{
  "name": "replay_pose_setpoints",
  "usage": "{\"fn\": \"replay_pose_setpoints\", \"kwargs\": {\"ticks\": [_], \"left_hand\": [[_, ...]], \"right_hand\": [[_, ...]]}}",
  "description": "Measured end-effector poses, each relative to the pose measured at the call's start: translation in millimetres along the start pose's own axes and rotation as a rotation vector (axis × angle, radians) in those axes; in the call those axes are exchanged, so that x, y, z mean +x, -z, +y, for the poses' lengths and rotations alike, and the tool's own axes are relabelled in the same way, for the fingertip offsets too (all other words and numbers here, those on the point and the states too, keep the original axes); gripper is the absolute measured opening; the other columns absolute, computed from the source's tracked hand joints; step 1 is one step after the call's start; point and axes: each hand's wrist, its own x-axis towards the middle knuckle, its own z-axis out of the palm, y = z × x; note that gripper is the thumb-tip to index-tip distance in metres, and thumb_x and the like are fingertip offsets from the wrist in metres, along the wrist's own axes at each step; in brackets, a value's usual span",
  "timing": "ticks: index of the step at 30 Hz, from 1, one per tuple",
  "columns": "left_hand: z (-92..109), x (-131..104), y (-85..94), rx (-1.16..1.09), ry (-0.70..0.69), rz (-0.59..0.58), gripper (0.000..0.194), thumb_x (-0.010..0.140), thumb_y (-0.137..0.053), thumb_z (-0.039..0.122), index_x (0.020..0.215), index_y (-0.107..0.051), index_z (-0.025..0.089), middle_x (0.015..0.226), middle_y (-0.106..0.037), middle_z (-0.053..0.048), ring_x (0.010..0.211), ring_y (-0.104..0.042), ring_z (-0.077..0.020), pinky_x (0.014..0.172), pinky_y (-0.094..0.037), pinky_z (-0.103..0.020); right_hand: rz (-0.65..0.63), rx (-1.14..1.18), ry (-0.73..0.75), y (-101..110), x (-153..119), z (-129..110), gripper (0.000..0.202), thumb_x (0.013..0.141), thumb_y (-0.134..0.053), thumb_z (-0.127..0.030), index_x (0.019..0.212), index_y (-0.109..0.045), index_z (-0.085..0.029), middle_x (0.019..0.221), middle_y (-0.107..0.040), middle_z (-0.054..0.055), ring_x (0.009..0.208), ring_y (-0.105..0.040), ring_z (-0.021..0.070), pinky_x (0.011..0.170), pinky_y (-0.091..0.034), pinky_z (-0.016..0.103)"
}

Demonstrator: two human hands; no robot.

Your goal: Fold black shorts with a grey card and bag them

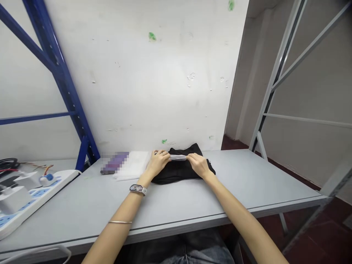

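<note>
The left grip and the right grip pinched a thin pale piece over black cloth on the desk; it seemed light and flexible, best held by both ends.

Wore a thin ring on the left hand, near the middle of the frame. Below, left of centre, bore a watch with a rounded screen, shiny rim and pale strap; lower still, a slim silver bangle. At bottom centre, wore faded blue-grey denim.
</note>
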Motion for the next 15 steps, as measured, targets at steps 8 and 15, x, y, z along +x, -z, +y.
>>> {"fn": "replay_pose_setpoints", "kwargs": {"ticks": [8, 15], "left_hand": [[-38, -18, 2.7, 0.009, 0.049, -0.015, 0.025, 0.098, -0.045, 0.031, 0.079, -0.058, 0.021, 0.089, -0.069, -0.004, 0.09, -0.061, -0.0212, 0.085, -0.034, -0.037], [-37, -17, 9.2, -0.06, 0.099, -0.089, 0.024, 0.095, -0.046, 0.032, 0.077, -0.058, 0.022, 0.08, -0.065, -0.002, 0.072, -0.059, -0.0185, 0.073, -0.036, -0.03]], "right_hand": [[0.132, -0.062, -0.07, 2, -17, 35, 0.031, 0.099, -0.04, -0.015, 0.092, -0.07, -0.02, 0.092, -0.073, 0.005, 0.076, -0.065, 0.0166, 0.061, -0.045, 0.027], [0.07, 0.0, -0.098, 3, -19, 35, 0.028, 0.098, -0.043, -0.017, 0.091, -0.069, -0.021, 0.091, -0.071, 0.006, 0.081, -0.065, 0.0187, 0.066, -0.045, 0.028]]}}
